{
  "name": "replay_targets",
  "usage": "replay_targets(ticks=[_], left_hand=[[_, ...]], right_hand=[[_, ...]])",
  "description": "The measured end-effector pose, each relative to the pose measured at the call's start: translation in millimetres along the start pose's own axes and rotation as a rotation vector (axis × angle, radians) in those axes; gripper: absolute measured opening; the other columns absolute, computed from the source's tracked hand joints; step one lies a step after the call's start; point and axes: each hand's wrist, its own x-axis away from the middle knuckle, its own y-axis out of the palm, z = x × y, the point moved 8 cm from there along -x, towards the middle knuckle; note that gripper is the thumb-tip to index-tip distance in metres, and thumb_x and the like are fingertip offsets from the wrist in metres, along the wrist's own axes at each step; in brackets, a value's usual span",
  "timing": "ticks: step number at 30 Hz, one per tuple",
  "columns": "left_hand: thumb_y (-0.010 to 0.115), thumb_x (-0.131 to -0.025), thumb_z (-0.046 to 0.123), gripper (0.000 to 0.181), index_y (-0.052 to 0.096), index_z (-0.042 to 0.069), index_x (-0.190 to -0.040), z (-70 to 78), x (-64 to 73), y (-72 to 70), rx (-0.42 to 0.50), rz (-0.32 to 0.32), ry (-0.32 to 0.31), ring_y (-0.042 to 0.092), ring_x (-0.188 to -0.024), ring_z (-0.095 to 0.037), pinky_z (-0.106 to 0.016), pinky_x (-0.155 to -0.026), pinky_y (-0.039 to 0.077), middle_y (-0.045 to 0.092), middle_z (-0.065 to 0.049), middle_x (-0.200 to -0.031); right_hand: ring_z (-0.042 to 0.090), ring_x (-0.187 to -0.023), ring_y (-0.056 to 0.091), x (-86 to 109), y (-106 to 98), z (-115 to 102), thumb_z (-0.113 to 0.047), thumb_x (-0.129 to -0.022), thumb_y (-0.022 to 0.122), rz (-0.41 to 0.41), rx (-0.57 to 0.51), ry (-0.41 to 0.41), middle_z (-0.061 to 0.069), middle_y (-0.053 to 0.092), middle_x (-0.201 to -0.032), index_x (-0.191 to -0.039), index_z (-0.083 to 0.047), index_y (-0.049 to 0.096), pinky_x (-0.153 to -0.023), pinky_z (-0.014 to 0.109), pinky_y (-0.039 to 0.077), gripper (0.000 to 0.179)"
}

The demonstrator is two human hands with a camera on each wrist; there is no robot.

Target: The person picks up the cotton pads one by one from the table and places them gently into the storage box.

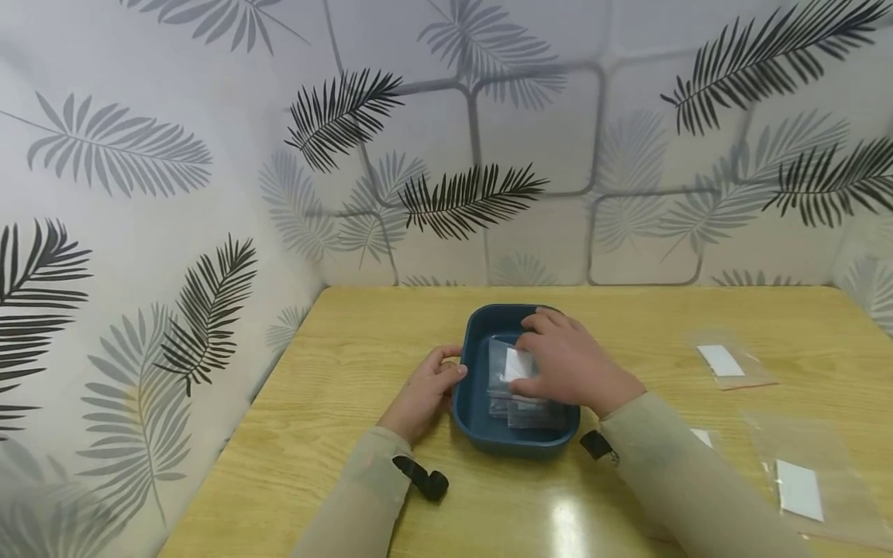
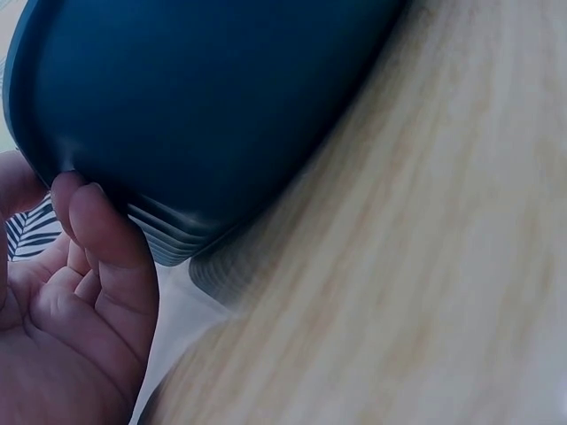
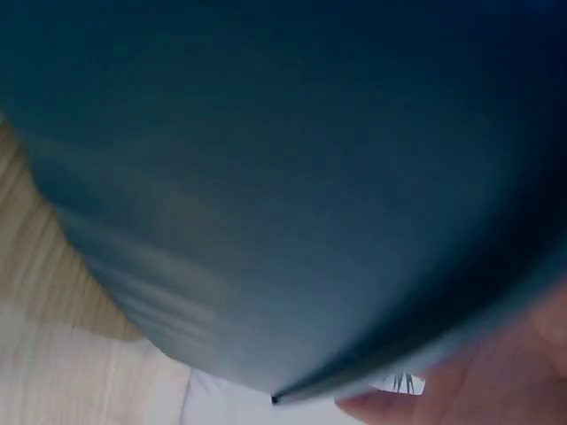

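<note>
A dark blue plastic box [image 1: 476, 422] stands on the table with several small clear zip bags inside. The top bag [image 1: 497, 364] carries a white label card [image 1: 518, 363]. My left hand [image 1: 424, 391] holds the box's left side; in the left wrist view its curled fingers [image 2: 111, 230] touch the outer wall below the rim. Over the right half of the box, my right hand [image 1: 568, 360] reaches in, fingers and thumb spread apart about the top bag. Its palm hides part of the bags. The right wrist view shows mostly the box's outer wall [image 3: 248, 204].
To the right lie a clear bag with a white card [image 1: 721, 361] and a larger bag with a card [image 1: 799, 490]. Another card [image 1: 701, 438] shows partly beside the right sleeve. A leaf-patterned wall [image 1: 530, 147] borders the wooden table [image 1: 293, 473].
</note>
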Motion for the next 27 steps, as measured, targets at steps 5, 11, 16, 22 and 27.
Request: replay_targets(ticks=[5, 11, 16, 22, 27], left_hand=[[0.056, -0.104, 0.021, 0.047, 0.042, 0.008, -0.147, 0.5, 0.2, -0.5, -0.014, -0.002, -0.004, 0.066, -0.085, -0.023, -0.034, -0.073, 0.057, 0.064, -0.022, -0.113], [0.056, -0.104, 0.021, 0.047, 0.043, 0.008, -0.147, 1.1, -0.1, -0.3, -0.015, 0.003, 0.0, 0.066, -0.086, -0.024, -0.033, -0.072, 0.057, 0.063, -0.022, -0.114], [0.056, -0.104, 0.021, 0.045, 0.044, 0.008, -0.146, 0.9, -0.1, 0.4, -0.004, 0.006, -0.003, 0.066, -0.084, -0.023, -0.033, -0.071, 0.057, 0.064, -0.02, -0.111], [0.056, -0.104, 0.022, 0.045, 0.044, 0.008, -0.145, 0.5, 0.2, 0.0, -0.01, 0.013, -0.007, 0.066, -0.085, -0.023, -0.033, -0.072, 0.057, 0.065, -0.019, -0.11], [0.056, -0.104, 0.022, 0.044, 0.045, 0.009, -0.145, -0.3, -0.9, -2.4, -0.023, 0.024, -0.012, 0.066, -0.086, -0.023, -0.032, -0.073, 0.056, 0.065, -0.019, -0.111]], right_hand=[[0.042, -0.144, 0.031, -4.3, 9, -4, -0.062, -0.081, 0.075, -0.056, 0.01, 0.014, 0.018, 0.048, -0.148, -0.129, -0.009, 0.068, -0.11, 0.065, 0.028, 0.072], [0.043, -0.143, 0.032, -2.8, 8, 4, -0.058, -0.082, 0.076, -0.016, 0.007, 0.006, 0.018, 0.05, -0.146, -0.127, -0.009, 0.069, -0.109, 0.066, 0.03, 0.067], [0.046, -0.142, 0.032, 4.4, 0, 24, -0.051, -0.086, 0.075, 0.022, -0.031, -0.002, 0.02, 0.049, -0.146, -0.128, -0.009, 0.068, -0.11, 0.065, 0.029, 0.06], [0.048, -0.141, 0.031, 18.9, -12, 64, -0.044, -0.088, 0.076, 0.05, -0.096, 0.018, 0.023, 0.047, -0.146, -0.13, -0.006, 0.066, -0.112, 0.062, 0.028, 0.057], [0.05, -0.136, 0.035, 34.8, -21, 103, -0.039, -0.093, 0.073, 0.044, -0.139, 0.052, 0.027, 0.046, -0.144, -0.132, -0.004, 0.063, -0.108, 0.065, 0.03, 0.054]])
